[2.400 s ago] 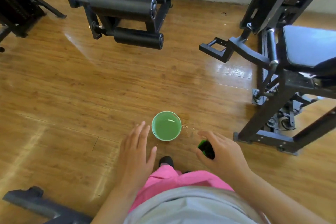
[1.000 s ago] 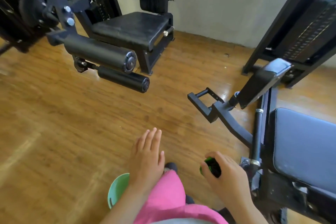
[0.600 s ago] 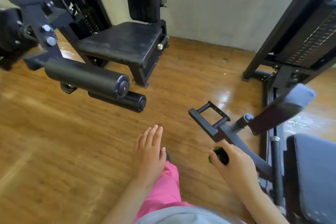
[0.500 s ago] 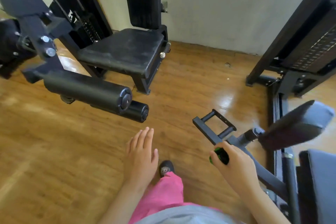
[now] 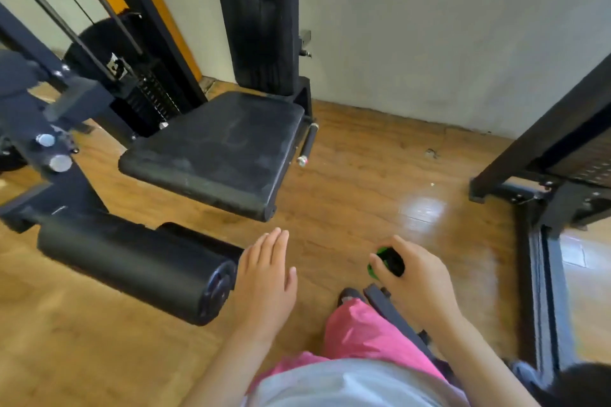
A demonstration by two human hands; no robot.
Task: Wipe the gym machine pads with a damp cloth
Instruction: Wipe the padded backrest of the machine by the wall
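Most of green-black cloth (image 5: 389, 262) out of sight inside right hand (image 5: 420, 284)

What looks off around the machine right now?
The seat pad is filmed with grey dust and smear marks, so it looks unwiped. A small dark scrap lies on the floor near the wall. Nothing looks spilled or broken.

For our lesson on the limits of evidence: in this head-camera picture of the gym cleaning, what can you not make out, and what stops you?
- Head view: the green-and-black thing in the right hand. The fingers cover most of it, so whether it is a cloth is unclear.
- Head view: the rear roller pad, mostly hidden behind the front roller pad.
- Head view: the back pad, its top cut off by the upper edge.
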